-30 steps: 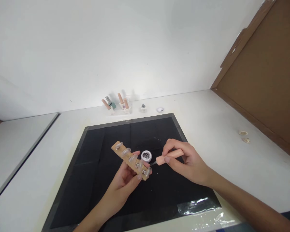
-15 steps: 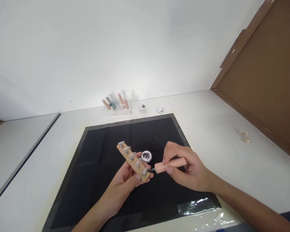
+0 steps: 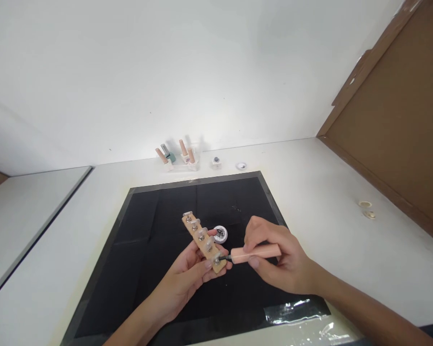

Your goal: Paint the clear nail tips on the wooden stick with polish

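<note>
My left hand (image 3: 193, 271) is closed round the near end of a narrow wooden strip (image 3: 198, 239), which carries a row of several clear nail tips (image 3: 202, 234) on small metal stands. In my right hand (image 3: 279, 254) is a nail polish brush (image 3: 256, 253) with a pink, bottle-cap handle, pinched between thumb and fingers. The dark bristles meet or nearly meet the nail tip (image 3: 217, 257) closest to me; exact contact is too small to tell. Just beyond the left fingertips, a small round white pot (image 3: 221, 234) with dark contents is partly covered by a finger.
A black mat (image 3: 159, 278) with taped edges lies under the hands. Behind it stand nail polish bottles (image 3: 169, 157) in a clear holder, a small clear jar (image 3: 216, 162) and a white lid (image 3: 241, 166). Two small round pieces (image 3: 365, 204) lie right, near a brown board (image 3: 393, 110).
The brush has come in to the left, its bristles now over the nearest nail tip instead of beside it. The strip's far end has swung slightly right, and the whole view has shifted a little.
</note>
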